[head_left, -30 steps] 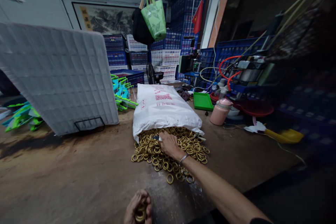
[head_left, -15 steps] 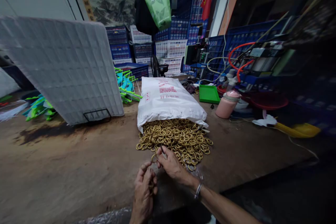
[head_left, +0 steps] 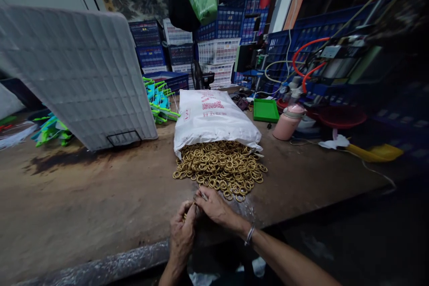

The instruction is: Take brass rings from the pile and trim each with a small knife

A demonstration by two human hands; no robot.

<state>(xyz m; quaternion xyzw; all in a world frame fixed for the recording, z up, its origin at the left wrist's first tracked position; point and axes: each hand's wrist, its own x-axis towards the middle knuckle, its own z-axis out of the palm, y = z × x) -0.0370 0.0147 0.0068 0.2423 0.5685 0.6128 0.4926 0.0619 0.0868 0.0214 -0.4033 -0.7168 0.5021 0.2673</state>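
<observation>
Close to the table's front edge, my left hand (head_left: 182,231) is closed around a brass-coloured ring (head_left: 184,217), mostly hidden by the fingers. My right hand (head_left: 216,208) is pinched closed and meets the left fingertips. A slim metal tool (head_left: 203,196), its exact kind too small to make out, pokes out between the right thumb and fingers. Just beyond both hands lies a heap of brass-coloured rings (head_left: 221,167). They spill from the mouth of a white sack (head_left: 217,123) with red print, lying on its side.
A grey padded board (head_left: 83,76) stands at the left on the brown table (head_left: 100,205), with green and blue plastic pieces (head_left: 161,100) behind it. On the right are a green tray (head_left: 266,110), a pink bottle (head_left: 288,123) and a yellow scoop-like piece (head_left: 375,153). Stacked crates (head_left: 219,51) fill the back.
The ring held up between my hands has come down to the left fingertips, and the hands have closed together. The view has tipped downward, showing more of the table's front edge.
</observation>
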